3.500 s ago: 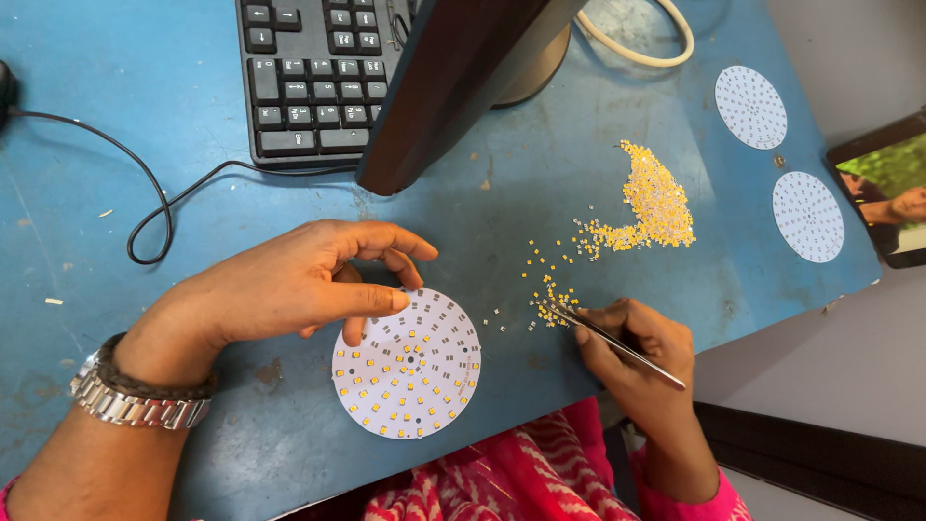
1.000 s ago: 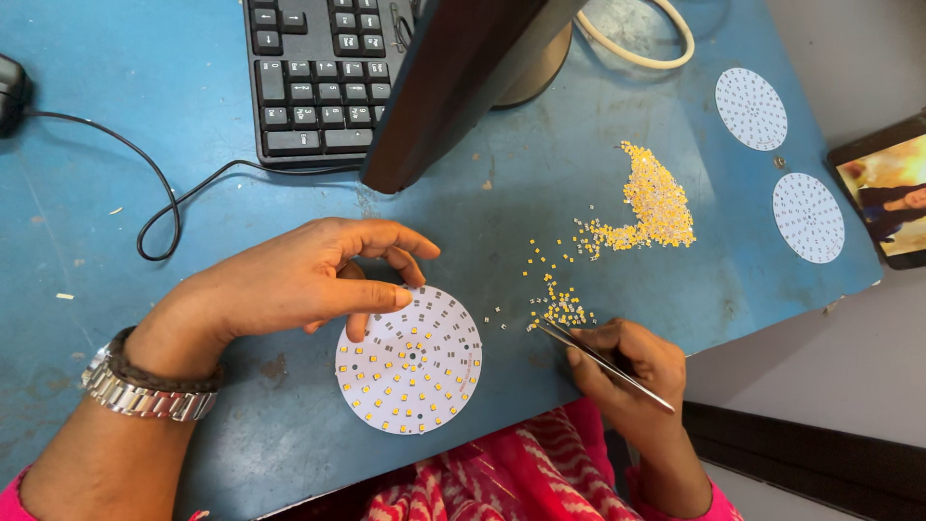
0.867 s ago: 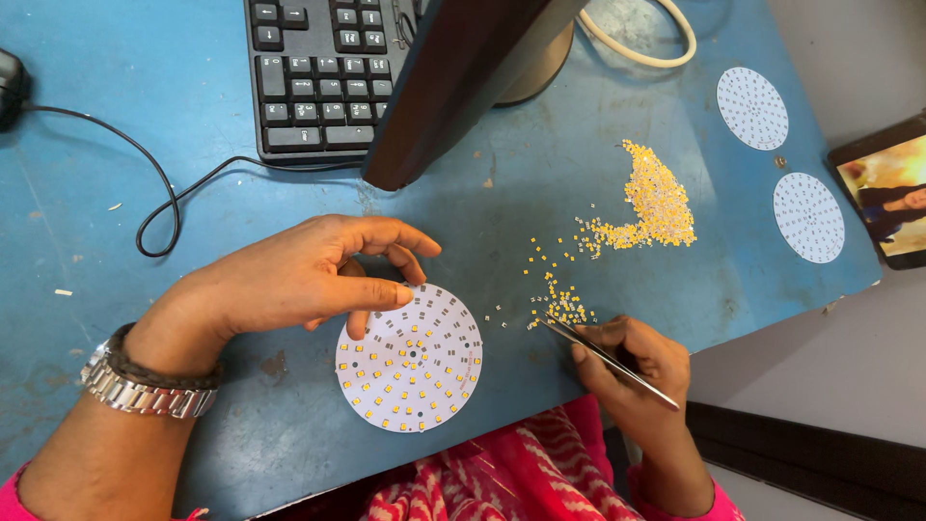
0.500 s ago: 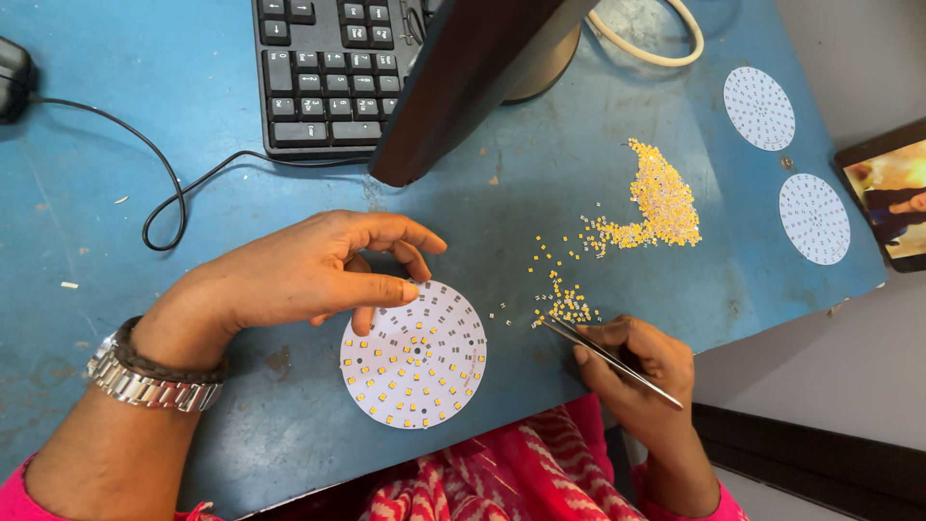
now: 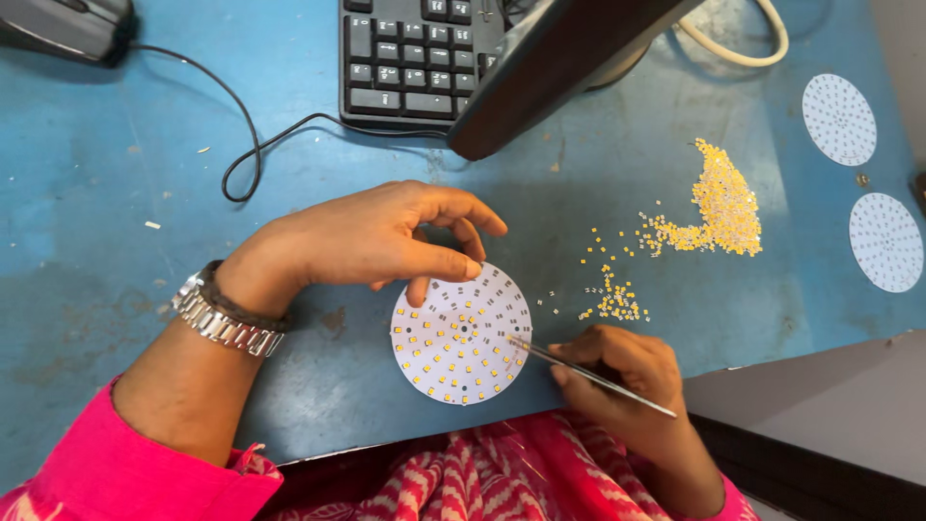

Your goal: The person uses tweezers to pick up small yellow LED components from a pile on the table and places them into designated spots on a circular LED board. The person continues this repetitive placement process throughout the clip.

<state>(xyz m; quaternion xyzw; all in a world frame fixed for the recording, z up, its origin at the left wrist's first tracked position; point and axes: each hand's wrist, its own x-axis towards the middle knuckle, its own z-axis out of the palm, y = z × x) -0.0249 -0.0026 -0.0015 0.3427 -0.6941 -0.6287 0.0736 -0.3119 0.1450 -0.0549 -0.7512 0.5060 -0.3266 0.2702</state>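
A round white circuit disc (image 5: 453,338) dotted with small yellow chips lies on the blue table (image 5: 145,289) near its front edge. My left hand (image 5: 367,236), a metal watch on its wrist, rests over the disc's upper edge, with fingertips touching the rim. My right hand (image 5: 622,371) grips thin metal tweezers (image 5: 588,374); their tip touches the disc's right edge. Loose yellow chips (image 5: 612,299) lie scattered just right of the disc, and a bigger heap (image 5: 723,203) sits further right.
A black keyboard (image 5: 415,58) and a dark monitor (image 5: 559,58) stand at the back, with a black cable (image 5: 251,145) looping to a mouse (image 5: 68,24) at far left. Two bare white discs (image 5: 839,118) (image 5: 885,241) lie at right. A grey surface (image 5: 820,405) adjoins the table's right front corner.
My right hand has brought the tweezers from the loose chips leftward to the disc's right edge. The left hand stays on the disc.
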